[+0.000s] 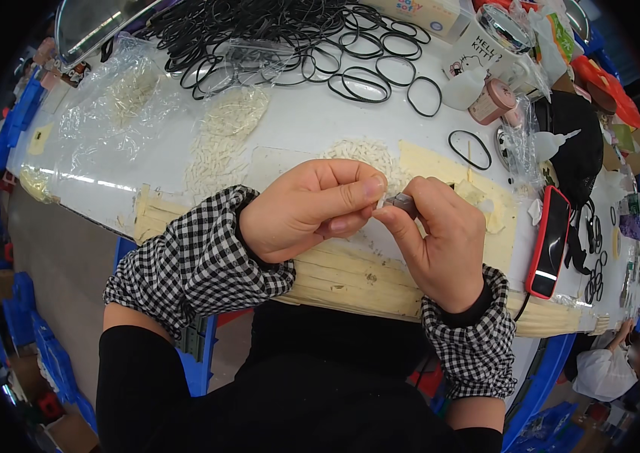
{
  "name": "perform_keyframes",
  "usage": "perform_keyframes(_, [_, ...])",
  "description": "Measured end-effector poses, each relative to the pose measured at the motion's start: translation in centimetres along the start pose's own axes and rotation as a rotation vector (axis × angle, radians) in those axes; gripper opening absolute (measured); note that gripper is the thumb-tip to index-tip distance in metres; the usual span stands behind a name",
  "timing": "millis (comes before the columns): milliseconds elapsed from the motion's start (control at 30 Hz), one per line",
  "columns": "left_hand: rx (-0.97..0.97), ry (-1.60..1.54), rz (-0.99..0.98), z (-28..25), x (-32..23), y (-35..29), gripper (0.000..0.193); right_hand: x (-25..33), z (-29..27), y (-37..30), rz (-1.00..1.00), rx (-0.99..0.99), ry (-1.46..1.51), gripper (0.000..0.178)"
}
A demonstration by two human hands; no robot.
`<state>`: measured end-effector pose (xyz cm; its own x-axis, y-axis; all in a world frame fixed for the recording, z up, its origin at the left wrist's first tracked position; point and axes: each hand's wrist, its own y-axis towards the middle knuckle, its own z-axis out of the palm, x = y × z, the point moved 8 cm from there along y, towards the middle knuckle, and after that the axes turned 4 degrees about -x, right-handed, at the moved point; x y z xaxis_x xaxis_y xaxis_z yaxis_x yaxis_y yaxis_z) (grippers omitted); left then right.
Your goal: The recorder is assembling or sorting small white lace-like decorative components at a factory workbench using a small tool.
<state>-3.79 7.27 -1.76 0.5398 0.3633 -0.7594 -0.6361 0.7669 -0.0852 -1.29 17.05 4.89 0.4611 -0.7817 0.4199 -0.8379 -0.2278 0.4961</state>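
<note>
Both of my hands meet above the front part of the white table. My left hand pinches a small white piece between thumb and fingertips. In my right hand, thumb and fingers close on a small grey object, its end by the white piece; its kind is mostly hidden by the fingers. Just beyond the hands lies a heap of small white pieces. More white pieces are spread to the left, by a clear plastic bag.
Black rubber-like loops are piled at the back. Yellowish tape covers the front edge. A red-edged phone lies right, near a pink cup and a white dropper bottle. Another person sits at far right.
</note>
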Motion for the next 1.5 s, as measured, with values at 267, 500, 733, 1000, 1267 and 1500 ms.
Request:
perform_keyframes(267, [-0.006,-0.023,0.012,-0.8,0.4,0.1,0.022,-0.3,0.0,0.0,0.048,0.037,0.007,0.034])
perform_keyframes(500, [-0.308,-0.224,0.069,-3.0,-0.5,0.1,0.017,-2.3,0.4,-0.4,0.193,0.201,0.047,0.021])
perform_keyframes(733, [-0.304,-0.284,0.083,-3.6,-0.4,0.2,0.016,-2.3,1.7,-1.4,0.192,0.338,-0.092,0.013])
perform_keyframes(1000, [-0.301,0.027,-0.015,-3.0,0.4,0.4,0.016,-1.9,1.3,-0.7,0.17,0.174,0.06,0.014])
perform_keyframes(1267, [-0.144,0.128,0.029,-1.8,0.5,0.4,0.018,-1.7,1.1,-0.3,0.282,0.082,0.359,0.012])
perform_keyframes(1500, [-0.074,0.026,-0.009,-1.4,1.1,0.4,0.021,-0.9,0.5,0.1,0.166,0.041,0.349,0.024])
